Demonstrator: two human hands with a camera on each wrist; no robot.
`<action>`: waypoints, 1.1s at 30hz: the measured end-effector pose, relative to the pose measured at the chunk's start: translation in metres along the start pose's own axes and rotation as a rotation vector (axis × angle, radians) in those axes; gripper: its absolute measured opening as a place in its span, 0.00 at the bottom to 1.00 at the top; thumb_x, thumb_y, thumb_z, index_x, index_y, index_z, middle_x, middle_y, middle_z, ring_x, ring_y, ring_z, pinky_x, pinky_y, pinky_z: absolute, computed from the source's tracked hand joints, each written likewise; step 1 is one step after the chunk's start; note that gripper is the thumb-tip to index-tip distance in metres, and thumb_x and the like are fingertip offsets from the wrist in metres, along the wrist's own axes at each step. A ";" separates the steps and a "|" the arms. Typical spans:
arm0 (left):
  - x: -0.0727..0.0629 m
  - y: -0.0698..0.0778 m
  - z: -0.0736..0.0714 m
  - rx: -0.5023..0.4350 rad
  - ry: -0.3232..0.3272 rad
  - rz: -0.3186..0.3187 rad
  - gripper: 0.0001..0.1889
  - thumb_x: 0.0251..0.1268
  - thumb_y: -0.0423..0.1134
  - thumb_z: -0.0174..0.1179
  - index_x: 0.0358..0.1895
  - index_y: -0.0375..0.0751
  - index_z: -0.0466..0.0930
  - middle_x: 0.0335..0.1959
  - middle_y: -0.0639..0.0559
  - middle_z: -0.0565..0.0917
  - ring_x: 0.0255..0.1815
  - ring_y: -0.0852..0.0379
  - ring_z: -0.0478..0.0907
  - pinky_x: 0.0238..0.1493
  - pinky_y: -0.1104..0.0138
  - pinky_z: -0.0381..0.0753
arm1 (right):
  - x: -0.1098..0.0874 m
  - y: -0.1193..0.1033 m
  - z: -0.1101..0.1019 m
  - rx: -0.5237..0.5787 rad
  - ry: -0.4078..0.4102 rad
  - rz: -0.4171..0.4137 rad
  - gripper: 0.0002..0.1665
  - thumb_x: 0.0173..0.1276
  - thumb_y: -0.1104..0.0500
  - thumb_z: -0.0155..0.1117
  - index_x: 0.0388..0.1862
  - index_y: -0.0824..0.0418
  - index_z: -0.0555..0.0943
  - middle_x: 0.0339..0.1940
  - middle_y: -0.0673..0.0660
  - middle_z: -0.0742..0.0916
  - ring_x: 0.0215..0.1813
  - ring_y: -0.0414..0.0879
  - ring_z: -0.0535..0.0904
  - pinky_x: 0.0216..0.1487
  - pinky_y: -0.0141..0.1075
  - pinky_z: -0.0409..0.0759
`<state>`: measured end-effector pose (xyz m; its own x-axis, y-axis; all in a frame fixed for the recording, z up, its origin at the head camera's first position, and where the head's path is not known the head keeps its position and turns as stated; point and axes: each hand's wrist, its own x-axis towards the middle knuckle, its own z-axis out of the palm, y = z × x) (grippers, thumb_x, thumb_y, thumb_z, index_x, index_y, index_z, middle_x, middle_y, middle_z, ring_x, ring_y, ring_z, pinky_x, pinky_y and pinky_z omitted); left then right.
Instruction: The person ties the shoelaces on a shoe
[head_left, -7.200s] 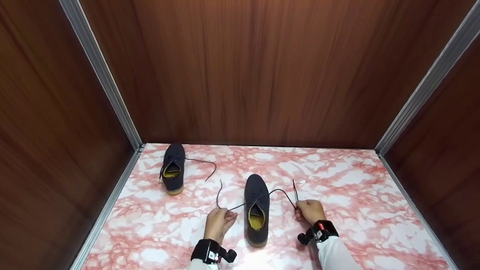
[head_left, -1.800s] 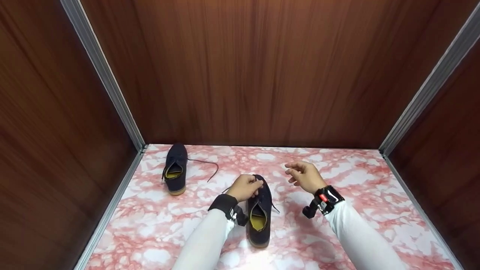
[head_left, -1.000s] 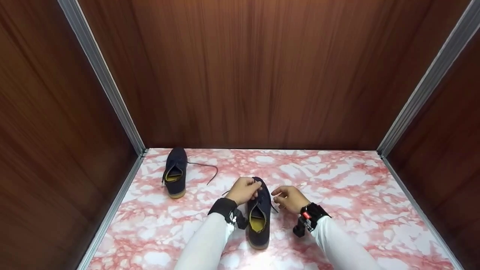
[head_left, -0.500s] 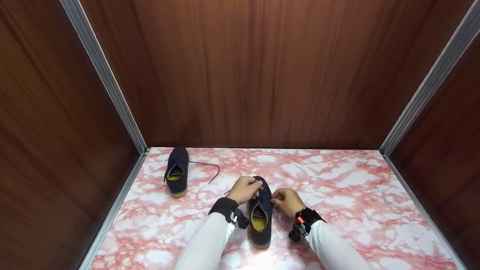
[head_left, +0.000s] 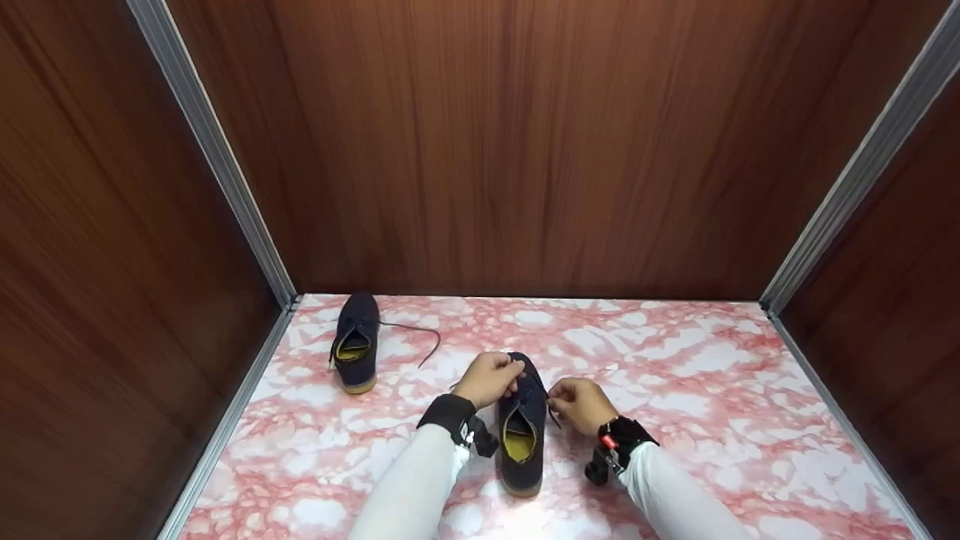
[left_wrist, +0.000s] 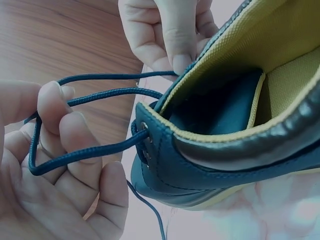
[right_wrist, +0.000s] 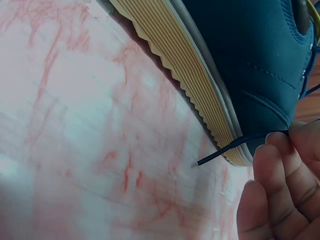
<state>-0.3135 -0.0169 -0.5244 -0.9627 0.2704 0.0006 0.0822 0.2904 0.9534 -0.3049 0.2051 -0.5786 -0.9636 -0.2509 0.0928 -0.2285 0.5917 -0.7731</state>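
Observation:
A dark navy lace-up shoe (head_left: 523, 474) with yellow lining stands upright in front of me, toe pointing away. Over its front my left hand (head_left: 487, 381) pinches the shoelace (left_wrist: 90, 152), whose strands run from the eyelets to its fingers in the left wrist view. Beside the shoe's right edge, my right hand (head_left: 583, 405) pinches the lace between thumb and finger. In the right wrist view a lace end (right_wrist: 225, 148) sticks out past those fingers, near the ribbed tan sole (right_wrist: 167, 47). My left hand covers part of the shoe's lacing in the head view.
A matching shoe (head_left: 356, 372) stands at the back left, with one lace (head_left: 412, 328) trailing right over the red-and-white marbled surface (head_left: 675, 465). Dark wooden panels (head_left: 480, 150) with metal corner strips (head_left: 225, 165) enclose the back and both sides.
Both hands earlier held the laces spread to either side. The left hand moved over the shoe. The right, raised and empty later, came down beside the shoe and took the lace.

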 end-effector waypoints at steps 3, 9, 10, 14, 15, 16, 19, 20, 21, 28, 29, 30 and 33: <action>0.001 -0.001 -0.001 0.011 0.014 0.005 0.19 0.78 0.40 0.57 0.36 0.22 0.82 0.19 0.59 0.78 0.21 0.64 0.74 0.28 0.75 0.76 | -0.001 0.002 -0.004 0.012 -0.003 -0.009 0.03 0.69 0.66 0.69 0.34 0.65 0.86 0.28 0.57 0.90 0.27 0.37 0.80 0.30 0.27 0.78; 0.002 -0.002 -0.004 0.039 0.065 0.015 0.19 0.75 0.40 0.59 0.27 0.29 0.80 0.19 0.60 0.75 0.21 0.64 0.72 0.29 0.74 0.73 | -0.004 0.002 -0.012 0.001 0.000 -0.026 0.04 0.70 0.65 0.70 0.35 0.66 0.86 0.30 0.58 0.91 0.28 0.36 0.81 0.30 0.26 0.78; 0.002 -0.002 -0.005 0.045 0.075 0.015 0.19 0.74 0.40 0.59 0.24 0.32 0.79 0.18 0.60 0.74 0.21 0.65 0.71 0.28 0.74 0.72 | -0.005 0.002 -0.014 0.001 -0.001 -0.025 0.04 0.70 0.65 0.70 0.35 0.66 0.86 0.30 0.58 0.91 0.28 0.36 0.81 0.30 0.27 0.78; 0.002 -0.003 -0.007 0.041 0.109 0.007 0.19 0.70 0.38 0.60 0.18 0.47 0.71 0.18 0.60 0.74 0.21 0.65 0.71 0.27 0.74 0.71 | -0.008 0.001 -0.022 0.002 -0.005 -0.012 0.04 0.70 0.65 0.70 0.37 0.66 0.86 0.31 0.59 0.91 0.28 0.38 0.83 0.30 0.27 0.80; 0.002 -0.003 -0.008 0.028 0.116 0.004 0.18 0.70 0.37 0.60 0.18 0.48 0.70 0.19 0.59 0.75 0.21 0.64 0.72 0.27 0.74 0.72 | -0.008 0.002 -0.024 0.003 -0.005 -0.015 0.04 0.70 0.65 0.70 0.37 0.67 0.86 0.30 0.59 0.91 0.28 0.38 0.83 0.30 0.27 0.80; 0.002 -0.004 -0.008 0.018 0.125 0.005 0.18 0.69 0.36 0.60 0.19 0.49 0.69 0.20 0.57 0.77 0.22 0.64 0.73 0.28 0.74 0.73 | -0.009 0.002 -0.026 0.003 -0.004 -0.015 0.04 0.70 0.66 0.70 0.37 0.67 0.86 0.31 0.59 0.91 0.28 0.38 0.83 0.30 0.28 0.80; 0.003 -0.005 -0.009 -0.028 0.141 0.013 0.16 0.68 0.33 0.59 0.22 0.48 0.69 0.25 0.47 0.83 0.24 0.60 0.77 0.28 0.74 0.76 | -0.011 0.003 -0.032 0.006 -0.002 -0.016 0.03 0.70 0.67 0.69 0.38 0.68 0.86 0.31 0.60 0.91 0.29 0.37 0.83 0.31 0.28 0.82; 0.003 -0.006 -0.009 -0.041 0.145 0.016 0.15 0.68 0.32 0.59 0.23 0.47 0.69 0.27 0.43 0.85 0.25 0.58 0.78 0.28 0.74 0.76 | -0.012 0.004 -0.034 0.006 -0.001 -0.020 0.04 0.70 0.66 0.69 0.38 0.68 0.86 0.31 0.60 0.91 0.29 0.37 0.83 0.32 0.28 0.82; 0.003 -0.007 -0.010 -0.048 0.147 0.020 0.14 0.68 0.32 0.59 0.23 0.47 0.69 0.28 0.40 0.86 0.26 0.57 0.80 0.28 0.74 0.77 | -0.012 0.004 -0.036 0.008 -0.002 -0.023 0.04 0.70 0.66 0.69 0.38 0.68 0.86 0.32 0.60 0.91 0.29 0.37 0.83 0.32 0.28 0.82; 0.004 -0.012 -0.012 -0.086 0.139 0.016 0.12 0.67 0.31 0.61 0.26 0.45 0.72 0.35 0.28 0.89 0.26 0.58 0.82 0.28 0.75 0.76 | -0.014 0.004 -0.049 -0.024 -0.003 -0.053 0.04 0.70 0.65 0.70 0.36 0.66 0.86 0.30 0.60 0.90 0.29 0.39 0.83 0.33 0.26 0.78; 0.004 -0.013 -0.013 -0.088 0.139 0.012 0.11 0.67 0.31 0.62 0.26 0.44 0.73 0.34 0.29 0.89 0.25 0.60 0.81 0.28 0.75 0.75 | -0.014 0.004 -0.051 -0.027 0.001 -0.059 0.05 0.70 0.64 0.71 0.36 0.66 0.86 0.30 0.60 0.90 0.30 0.40 0.83 0.33 0.26 0.78; 0.004 -0.013 -0.013 -0.094 0.136 0.006 0.11 0.67 0.32 0.62 0.27 0.43 0.73 0.34 0.29 0.89 0.24 0.61 0.80 0.27 0.75 0.75 | -0.014 0.003 -0.053 -0.024 0.006 -0.059 0.05 0.70 0.64 0.71 0.36 0.66 0.86 0.30 0.60 0.90 0.30 0.41 0.83 0.33 0.26 0.78; 0.003 -0.014 -0.015 -0.116 0.122 -0.011 0.09 0.67 0.32 0.64 0.28 0.40 0.76 0.34 0.30 0.89 0.22 0.64 0.77 0.26 0.75 0.73 | -0.014 0.001 -0.058 -0.007 0.022 -0.054 0.05 0.71 0.64 0.70 0.38 0.67 0.87 0.31 0.61 0.90 0.30 0.42 0.84 0.32 0.26 0.79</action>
<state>-0.3217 -0.0340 -0.5334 -0.9882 0.1519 0.0203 0.0483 0.1828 0.9820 -0.2999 0.2542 -0.5443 -0.9526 -0.2657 0.1480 -0.2810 0.5828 -0.7625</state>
